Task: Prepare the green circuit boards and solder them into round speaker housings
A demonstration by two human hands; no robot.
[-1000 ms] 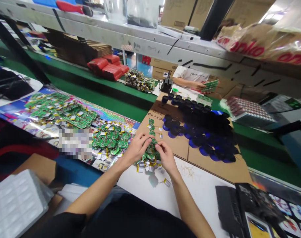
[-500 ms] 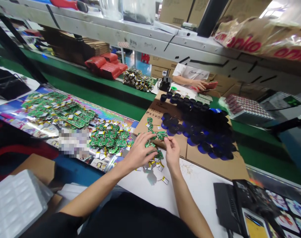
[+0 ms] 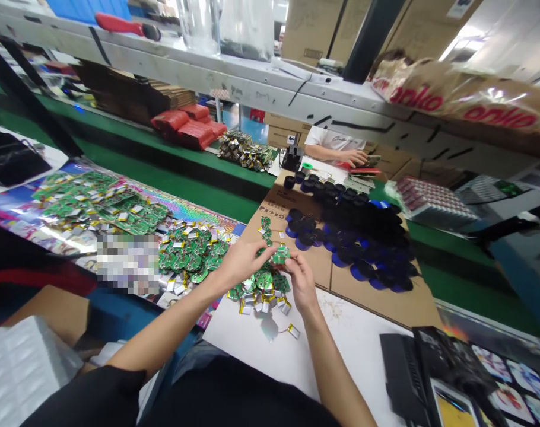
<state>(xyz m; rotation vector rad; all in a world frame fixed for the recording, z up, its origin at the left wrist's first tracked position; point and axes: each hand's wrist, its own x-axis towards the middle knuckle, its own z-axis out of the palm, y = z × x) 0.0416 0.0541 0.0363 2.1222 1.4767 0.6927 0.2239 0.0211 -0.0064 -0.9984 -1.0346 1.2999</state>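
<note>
My left hand (image 3: pixel 237 263) and my right hand (image 3: pixel 299 279) meet over a small heap of round green circuit boards with silver batteries (image 3: pixel 257 293) on a white sheet (image 3: pixel 332 338). Together the fingers of both hands pinch one small green circuit board (image 3: pixel 279 255) held just above the heap. One loose battery on a wire (image 3: pixel 293 330) lies on the sheet near my right wrist. A short row of green boards (image 3: pixel 266 228) lies on the cardboard just beyond my hands.
Larger piles of green boards (image 3: pixel 187 255) (image 3: pixel 96 201) cover a glossy printed sheet at left. Black and blue round discs (image 3: pixel 359 231) crowd the cardboard (image 3: pixel 386 296) at right. A dark device (image 3: pixel 443 367) sits at lower right, a white tray (image 3: pixel 25 367) at lower left. Another person's hands (image 3: pixel 352 157) work across the green belt.
My hands drew back a little toward the heap and lowered the pinched board. The camera view shifted slightly. The person opposite lowered what they held.
</note>
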